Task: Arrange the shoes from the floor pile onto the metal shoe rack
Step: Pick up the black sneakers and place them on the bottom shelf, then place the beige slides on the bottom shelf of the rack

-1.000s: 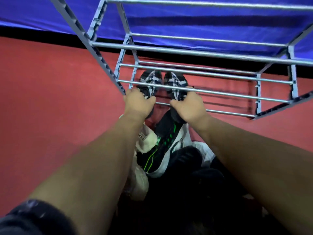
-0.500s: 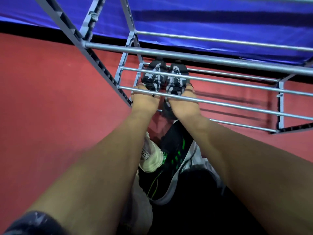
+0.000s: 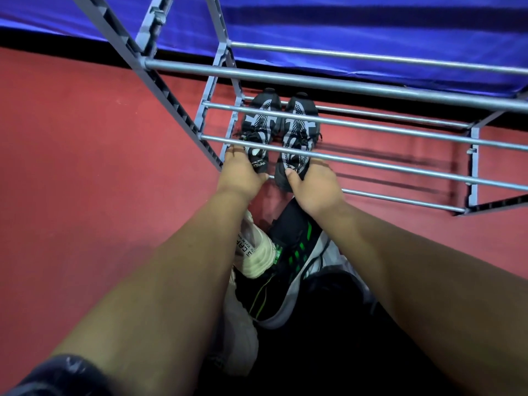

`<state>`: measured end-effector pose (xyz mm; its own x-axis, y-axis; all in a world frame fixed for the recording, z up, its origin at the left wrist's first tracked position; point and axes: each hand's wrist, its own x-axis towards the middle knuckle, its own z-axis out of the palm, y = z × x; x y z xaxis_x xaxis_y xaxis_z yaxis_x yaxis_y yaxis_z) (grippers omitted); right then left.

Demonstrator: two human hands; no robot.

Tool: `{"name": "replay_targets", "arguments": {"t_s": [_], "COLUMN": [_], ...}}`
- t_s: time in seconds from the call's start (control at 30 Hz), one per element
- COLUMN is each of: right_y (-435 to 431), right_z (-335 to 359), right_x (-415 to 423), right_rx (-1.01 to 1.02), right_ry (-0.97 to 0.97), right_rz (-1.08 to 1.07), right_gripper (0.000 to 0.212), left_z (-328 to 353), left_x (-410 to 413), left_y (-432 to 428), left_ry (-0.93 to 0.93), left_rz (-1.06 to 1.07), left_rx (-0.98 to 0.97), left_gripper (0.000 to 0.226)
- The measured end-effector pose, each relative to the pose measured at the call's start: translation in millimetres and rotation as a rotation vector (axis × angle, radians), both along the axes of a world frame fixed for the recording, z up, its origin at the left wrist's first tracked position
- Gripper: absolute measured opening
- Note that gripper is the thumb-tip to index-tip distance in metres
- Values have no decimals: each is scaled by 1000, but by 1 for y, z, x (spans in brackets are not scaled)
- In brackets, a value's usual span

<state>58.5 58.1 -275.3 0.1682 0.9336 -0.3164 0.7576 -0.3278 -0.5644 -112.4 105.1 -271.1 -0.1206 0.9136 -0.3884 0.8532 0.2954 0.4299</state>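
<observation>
Two black-and-grey patterned sneakers lie side by side on the lowest bars of the metal shoe rack (image 3: 371,164), toes pointing away from me. My left hand (image 3: 240,174) grips the heel of the left sneaker (image 3: 258,130). My right hand (image 3: 314,187) grips the heel of the right sneaker (image 3: 298,132). Both shoes sit at the rack's left end, seen through the upper bars. Between my forearms, the floor pile shows a white sneaker (image 3: 254,252) and a black sneaker with green stripes (image 3: 288,252).
The red floor (image 3: 85,181) spreads to the left and behind the rack. A blue sheet (image 3: 343,30) hangs behind the rack. The rack's grey side frame (image 3: 160,90) slants down at the left. Dark shoes fill the shadowed pile near my body.
Both hands have pushed the sneaker pair further in onto the lowest bars. The view has tilted closer to the rack.
</observation>
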Motion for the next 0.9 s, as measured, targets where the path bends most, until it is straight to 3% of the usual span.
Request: {"name": "replay_targets", "arguments": {"t_s": [0.1, 0.2, 0.3, 0.4, 0.53, 0.63, 0.77, 0.9], "right_y": [-13, -31, -50, -68, -88, -103, -124, -137], "right_z": [9, 21, 34, 52, 74, 85, 92, 85], "right_x": [9, 18, 27, 30, 8, -23, -61, -82], "right_rx": [-6, -22, -28, -60, -75, -83, -188, -215], "right_ry": [-20, -30, -72, -49, 83, 137, 69, -133], "right_rz": [49, 69, 83, 72, 104, 276, 454, 499], "right_gripper": [32, 40, 39, 24, 16, 45, 76, 89], "left_z": [6, 16, 32, 58, 91, 107, 125, 108], "left_x": [-6, -13, -17, -27, -44, -53, -69, -77], "left_y": [-16, -34, -53, -73, -103, -139, -193, -229], "left_ry": [0, 30, 76, 87, 96, -100, -223, -376], "left_rz": [44, 126, 176, 122, 141, 206, 325, 326], "left_rx": [15, 1, -152, -319, -411, -514, -746, -895], "left_gripper": [71, 59, 47, 29, 31, 19, 34, 53]}}
